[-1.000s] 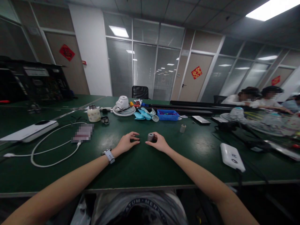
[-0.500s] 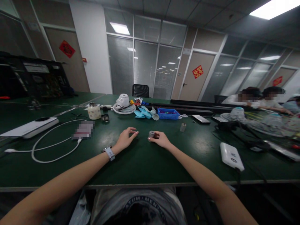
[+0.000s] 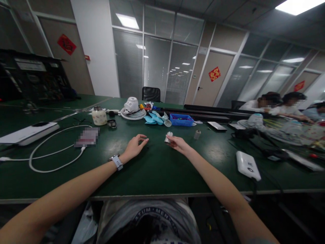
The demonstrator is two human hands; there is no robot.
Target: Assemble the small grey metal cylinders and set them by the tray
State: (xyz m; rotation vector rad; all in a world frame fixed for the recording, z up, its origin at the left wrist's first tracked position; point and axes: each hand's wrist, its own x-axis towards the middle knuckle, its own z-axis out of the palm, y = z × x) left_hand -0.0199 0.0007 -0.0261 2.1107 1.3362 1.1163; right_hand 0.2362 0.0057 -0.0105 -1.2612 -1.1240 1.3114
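Between the thumb and fingers of my right hand (image 3: pixel 179 144) is a small silvery metal cylinder (image 3: pixel 168 137), tilted; from this view I cannot tell if it touches the table. My left hand (image 3: pixel 135 145), with a watch on its wrist, rests over the table to the left, fingers loosely curved and holding nothing. A second metal cylinder (image 3: pixel 197 134) of similar size stands upright on the green table (image 3: pixel 157 173), to the right of my right hand. Beyond my hands lie light-blue fan blades (image 3: pixel 154 118) and a blue plastic tray (image 3: pixel 181 120) with small items in it.
At the back sits a white fan body with a round grille (image 3: pixel 132 110), beside a cream jar (image 3: pixel 99 116). A looped white cable (image 3: pixel 34 152) lies at left. A white power bank (image 3: pixel 248 166) is at right, near black cables. Two people sit at the far right.
My right hand has moved slightly away from me and to the right with the metal cylinder, which has gone from upright to tilted. The left hand stays nearly still. The view has shifted a little.
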